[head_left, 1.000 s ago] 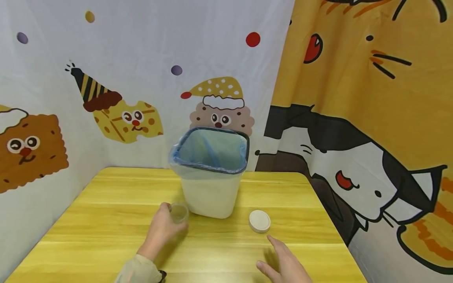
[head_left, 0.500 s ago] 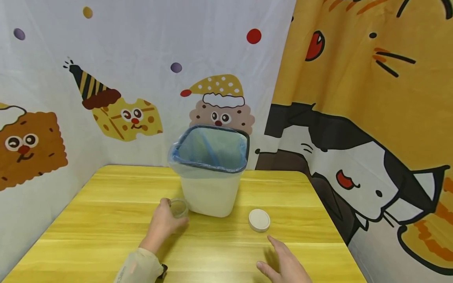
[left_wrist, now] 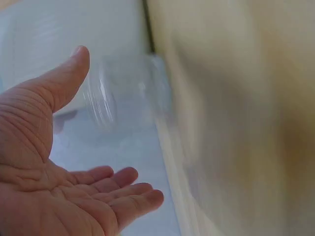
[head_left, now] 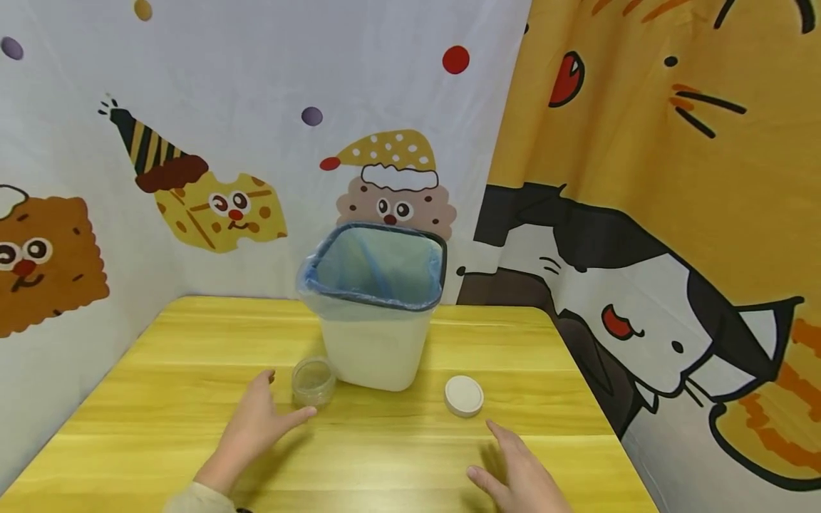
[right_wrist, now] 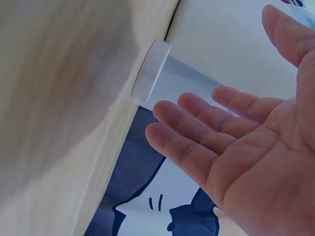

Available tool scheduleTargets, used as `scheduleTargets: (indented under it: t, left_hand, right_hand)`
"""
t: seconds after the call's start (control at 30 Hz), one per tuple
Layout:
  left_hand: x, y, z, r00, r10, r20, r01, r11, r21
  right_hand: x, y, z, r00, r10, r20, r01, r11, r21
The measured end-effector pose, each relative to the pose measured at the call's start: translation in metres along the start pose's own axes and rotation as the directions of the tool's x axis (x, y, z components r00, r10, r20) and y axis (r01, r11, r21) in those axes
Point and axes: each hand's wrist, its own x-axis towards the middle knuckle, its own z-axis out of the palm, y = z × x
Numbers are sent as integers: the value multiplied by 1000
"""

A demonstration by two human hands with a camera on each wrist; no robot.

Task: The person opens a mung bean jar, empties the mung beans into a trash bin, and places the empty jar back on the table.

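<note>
A clear, lidless jar [head_left: 313, 383] stands upright on the table, close to the left side of the bin. Just short of it, my left hand [head_left: 256, 420] is spread with thumb and fingers apart, holding nothing. In the left wrist view the jar [left_wrist: 128, 91] looks blurred beyond the thumb. A round white lid [head_left: 464, 396] lies flat to the right of the bin. Nearer to me, my right hand [head_left: 519, 470] hovers with relaxed, parted fingers and an empty palm. The right wrist view shows the lid [right_wrist: 151, 71] edge-on past the fingertips.
A pale bin [head_left: 378, 349] lined with a bluish plastic bag stands toward the back of the yellow wood-grain table [head_left: 385, 456]. Printed cloth curtains [head_left: 244, 85] hang behind and beside the table.
My left hand has let go of the jar and drawn back to the left and toward me. The jar stays beside the bin. The right hand has hardly moved.
</note>
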Motion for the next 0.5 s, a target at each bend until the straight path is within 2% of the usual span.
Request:
scheduleTargets:
  t: [0.13,0.27,0.4,0.5]
  left_hand:
    - [-16,-20,-18,1000,17,-10,-16,994,109]
    - [-27,-41,-33,998,66,-6,-64,978,199]
    - [-30,-59,-47,992,129,14,-128,957,261]
    - [-28,-68,-59,990,135,42,-141,950,279]
  right_hand:
    - [8,8,-10,1000,-1,6,1,999,-51]
    - [14,18,-22,1000,-2,27,4,995,-96]
    - [20,28,-37,998,-13,59,20,992,-125]
    - [24,34,-49,996,-17,85,27,992,-124]
